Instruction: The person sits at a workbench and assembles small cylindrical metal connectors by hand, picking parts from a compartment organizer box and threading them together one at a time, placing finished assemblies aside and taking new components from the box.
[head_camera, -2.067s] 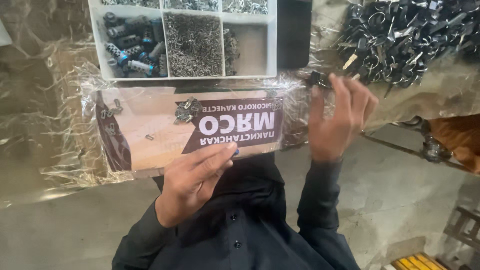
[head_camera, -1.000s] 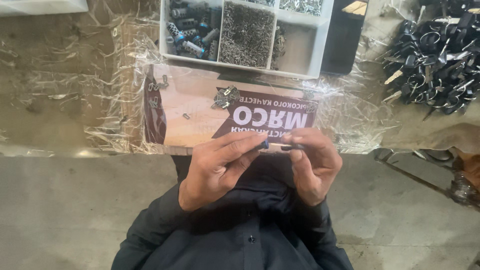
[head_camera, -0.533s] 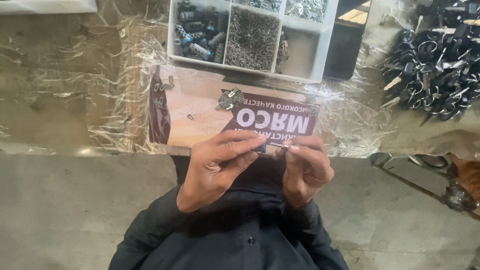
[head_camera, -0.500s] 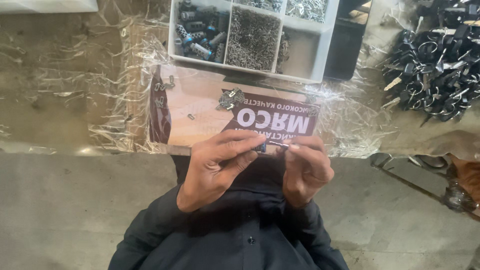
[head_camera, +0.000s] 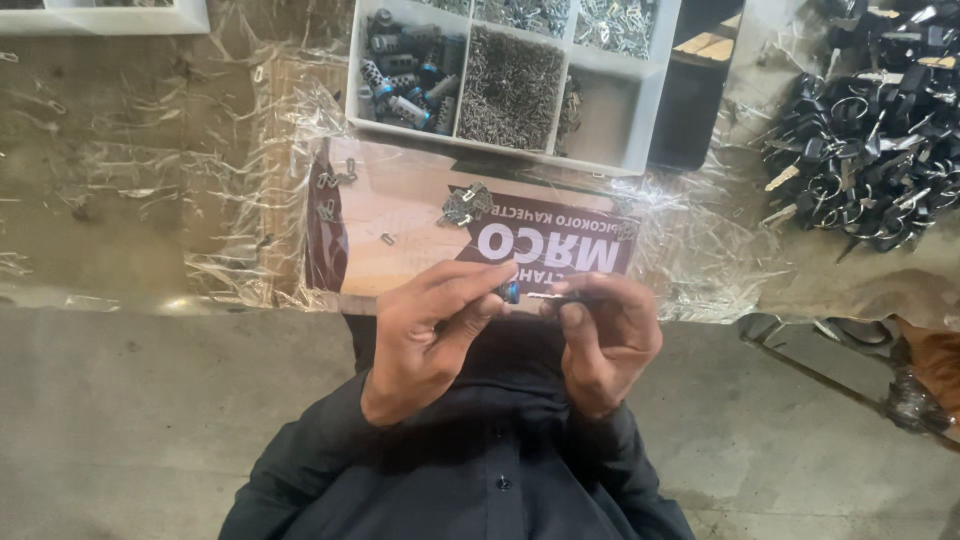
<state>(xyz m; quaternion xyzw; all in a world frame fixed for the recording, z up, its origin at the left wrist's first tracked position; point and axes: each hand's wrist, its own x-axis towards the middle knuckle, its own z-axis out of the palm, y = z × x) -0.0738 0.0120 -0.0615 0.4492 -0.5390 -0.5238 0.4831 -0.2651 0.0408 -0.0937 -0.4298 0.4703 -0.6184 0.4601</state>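
Observation:
My left hand pinches a small cylinder with a blue end between thumb and fingers. My right hand holds a thin metal key whose tip points at that cylinder; the two parts meet or nearly meet between my hands. Both hands hover just over the near edge of a printed cardboard sheet that lies under clear plastic film on the bench. A small cluster of metal parts rests on the sheet beyond my hands.
A white compartment tray at the back holds small cylinders, a heap of tiny metal pins and other bits. A pile of black-headed keys on rings lies at the right. Loose small parts sit on the sheet's left. Concrete floor below.
My right hand came in from the raised, open position at the right and closed on the key. Both hands now meet in front of my chest; the view shifted slightly.

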